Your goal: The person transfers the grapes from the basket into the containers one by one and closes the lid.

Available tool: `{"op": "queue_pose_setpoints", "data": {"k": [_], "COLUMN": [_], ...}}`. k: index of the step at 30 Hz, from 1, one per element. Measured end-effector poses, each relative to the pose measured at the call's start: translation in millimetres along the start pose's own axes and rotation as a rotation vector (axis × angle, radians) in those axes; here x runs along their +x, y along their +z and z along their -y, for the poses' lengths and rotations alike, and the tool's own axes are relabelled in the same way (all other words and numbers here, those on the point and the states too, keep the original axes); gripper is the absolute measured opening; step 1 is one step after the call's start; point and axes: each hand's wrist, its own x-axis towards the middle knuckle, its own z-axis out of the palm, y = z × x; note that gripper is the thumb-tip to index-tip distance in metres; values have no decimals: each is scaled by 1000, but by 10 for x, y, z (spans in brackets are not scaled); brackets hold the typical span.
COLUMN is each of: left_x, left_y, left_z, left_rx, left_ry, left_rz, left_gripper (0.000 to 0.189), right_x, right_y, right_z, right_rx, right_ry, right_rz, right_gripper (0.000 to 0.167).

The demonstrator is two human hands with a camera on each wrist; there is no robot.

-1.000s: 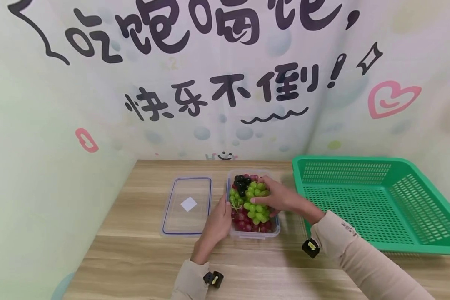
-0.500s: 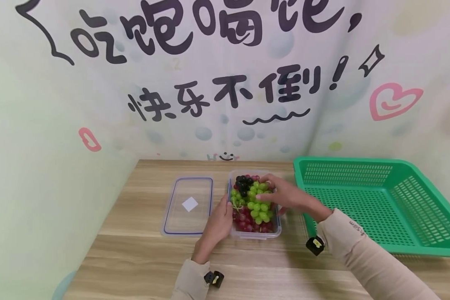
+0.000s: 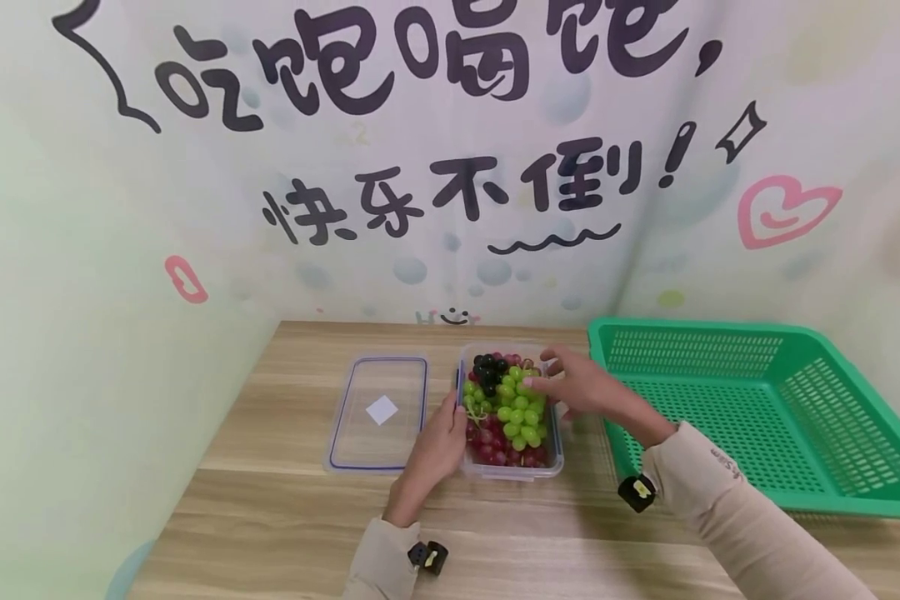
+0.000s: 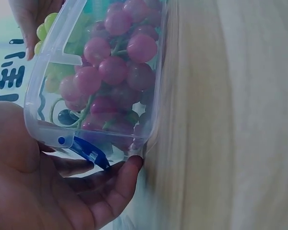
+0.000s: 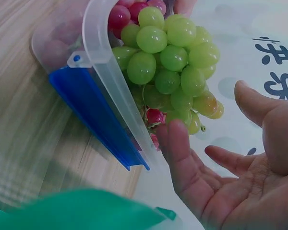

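A clear plastic food container [image 3: 512, 477] stands on the table, filled with bunches of grapes. Red grapes [image 3: 491, 450] lie at its front, black grapes [image 3: 487, 371] at the back left. A bunch of green grapes [image 3: 523, 417] lies on top, heaped above the rim. My left hand [image 3: 437, 446] rests against the container's left wall, fingertips low near the blue clip [image 4: 90, 152]. Beside the green bunch, over the right rim, my right hand [image 3: 581, 386] has its fingers spread. In the right wrist view, a gap shows between its thumb and the grapes.
A clear lid [image 3: 378, 446] with a blue seal and a white square label lies left of the container. At right stands a large green plastic basket [image 3: 720, 321]. Behind the table hangs a printed cloth [image 3: 420, 283] with dark lettering.
My right hand has let go of the green grapes and drawn back to the right, its fingers opening. The left hand stays at the container's side.
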Motion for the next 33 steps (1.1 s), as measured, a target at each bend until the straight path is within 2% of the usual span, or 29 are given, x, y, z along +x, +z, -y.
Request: {"op": "queue_pose_setpoints", "data": {"k": [3, 6, 10, 13, 17, 20, 24, 33], "left_x": [-17, -41, -79, -104, -136, -151, -161, -232], "left_y": [-30, -106, -205, -281, -407, -511, -647, -905], "left_z": [-15, -15, -16, -12, 8, 29, 71, 243], "left_rx": [-13, -9, 17, 38, 67, 75, 104, 178], "left_ry": [-7, -17, -30, -29, -9, -15, -29, -52], "left_rz": [-6, -55, -117, -137, -183, -216, -247, -284], "left_gripper": [54, 53, 53, 54, 53, 52, 50, 48], "right_x": [-25, -33, -62, -74, -71, -74, -49, 49], "right_y": [18, 75, 161, 251, 411, 540, 699, 1055], "right_z": [3, 35, 109, 202, 355, 465, 598, 836], "right_rx": [-83, -115, -81, -44, 20, 56, 82, 171], "right_ry": [-20, -56, -103, -172, -276, -322, -355, -314], "right_rz": [-68, -133, -245, -360, -450, -457, -440, -366], "right_gripper": [66, 65, 60, 50, 33, 30, 34, 45]}}
